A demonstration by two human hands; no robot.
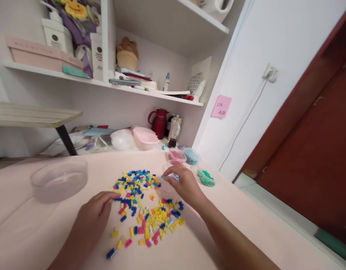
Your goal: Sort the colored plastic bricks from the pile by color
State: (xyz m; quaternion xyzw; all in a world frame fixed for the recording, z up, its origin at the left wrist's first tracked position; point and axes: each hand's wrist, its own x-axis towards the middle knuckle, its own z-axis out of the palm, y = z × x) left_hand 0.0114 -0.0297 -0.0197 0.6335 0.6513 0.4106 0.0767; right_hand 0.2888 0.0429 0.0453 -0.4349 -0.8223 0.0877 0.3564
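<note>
A scatter of small yellow, blue and pink bricks [146, 204] lies spread over the pale pink table [35, 225]. My left hand [95, 212] rests at the pile's left edge, fingers curled down onto the bricks. My right hand [182, 182] hovers at the pile's far right side, its fingers pinched on a small light-blue brick [163, 176]. Just beyond that hand stand three small clear tubs: one with pink pieces [177, 155], one with light-blue pieces [191, 156], one with green pieces [206, 177].
An empty clear bowl [59, 179] sits on the table at the left. Behind are a pink lidded box [145, 137], a red jug [160, 122], bottles and cluttered wall shelves [105, 83]. A brown door [316, 150] is at right; the table edge runs diagonally there.
</note>
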